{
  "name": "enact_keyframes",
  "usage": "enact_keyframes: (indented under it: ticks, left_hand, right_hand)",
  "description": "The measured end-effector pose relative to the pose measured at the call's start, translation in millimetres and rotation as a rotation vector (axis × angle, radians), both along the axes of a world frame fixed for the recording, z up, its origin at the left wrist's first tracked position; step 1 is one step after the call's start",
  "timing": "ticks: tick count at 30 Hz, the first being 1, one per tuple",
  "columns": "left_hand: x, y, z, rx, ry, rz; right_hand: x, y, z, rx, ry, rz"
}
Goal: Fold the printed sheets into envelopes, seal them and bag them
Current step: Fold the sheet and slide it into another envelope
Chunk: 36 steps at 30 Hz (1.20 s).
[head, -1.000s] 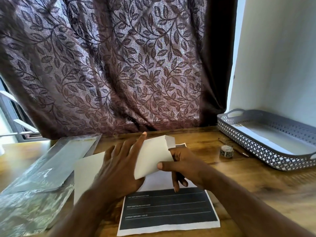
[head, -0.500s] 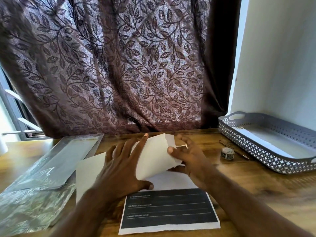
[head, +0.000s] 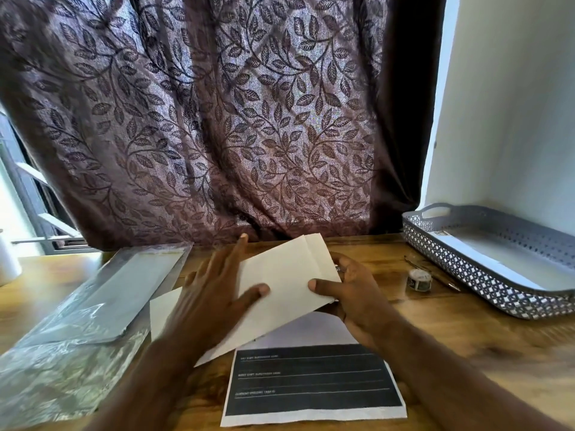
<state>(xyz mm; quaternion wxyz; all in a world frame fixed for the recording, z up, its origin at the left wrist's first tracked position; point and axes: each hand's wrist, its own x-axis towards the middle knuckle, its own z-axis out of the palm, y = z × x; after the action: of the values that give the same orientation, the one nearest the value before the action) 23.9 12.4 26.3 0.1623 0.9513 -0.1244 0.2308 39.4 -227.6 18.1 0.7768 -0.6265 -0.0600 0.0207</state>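
Setting: wooden table [head: 466, 346] against a purple-brown leaf-patterned curtain [head: 217, 119]; white wall [head: 513, 104] at right, window frame [head: 34, 197] at far left.

1. Folded sheet [head: 289, 284]: white paper, blank side up, raised at a slant above the table centre, with a second edge showing along its far right end. It overlaps the top of item 2.
2. Printed sheet [head: 311, 381]: flat on the table nearest the person, with a dark block crossed by pale lines and small text too fine to read.
3. Left hand [head: 214, 293]: fingers extended and spread, laid flat over the left part of the folded sheet, thumb resting on its face; blurred.
4. Right hand [head: 354, 290]: pinches the right end of the folded sheet, thumb on top, fingers underneath.
5. White paper corner [head: 165, 309]: beside the left wrist; whether it belongs to item 1 cannot be told.
6. Clear plastic bags [head: 93, 306]: a loose pile at left, apart from the sheets.
7. Tape roll [head: 419, 279]: small, right of the right hand, with a thin pen-like tool [head: 448, 284] just behind it.
8. Grey lattice tray [head: 460, 269]: far right, holding a white sheet [head: 513, 259].
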Motion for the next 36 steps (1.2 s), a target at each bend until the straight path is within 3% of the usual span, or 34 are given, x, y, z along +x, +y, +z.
enact_keyframes:
  ticks: [4, 8, 14, 18, 26, 30, 36]
  left_hand:
    - [2.3, 11.7, 8.2, -0.19, -0.054, 0.113]
    - [1.0, 12.3, 12.5, -0.277, 0.001, 0.042]
    - [-12.0, 1.5, 30.2, -0.829, 0.694, -0.339]
    - [-13.3, -9.8, 19.3, -1.005, 0.898, -0.482]
    - [-4.5, -36.7, -1.5, -1.285, 0.683, -0.349]
    - [3.6, -31.2, -10.7, -1.176, 0.582, -0.276]
    - [3.2, -30.2, -11.5, -1.134, 0.494, -0.254]
  right_hand:
    - [1.3, -10.4, 6.3, 0.107, 0.01, -0.061]
    - [7.8, -22.7, 9.4, 0.15, 0.033, -0.161]
    - [16.5, -35.8, 5.6, 0.17, 0.05, -0.303]
    - [17.9, -34.6, 1.7, 0.12, 0.086, -0.297]
    - [1.8, -10.4, 2.2, -0.081, 0.119, 0.04]
    - [-5.0, -0.9, -0.6, -0.17, 0.131, 0.148]
    - [-6.5, -0.9, 2.0, -0.134, 0.069, 0.114]
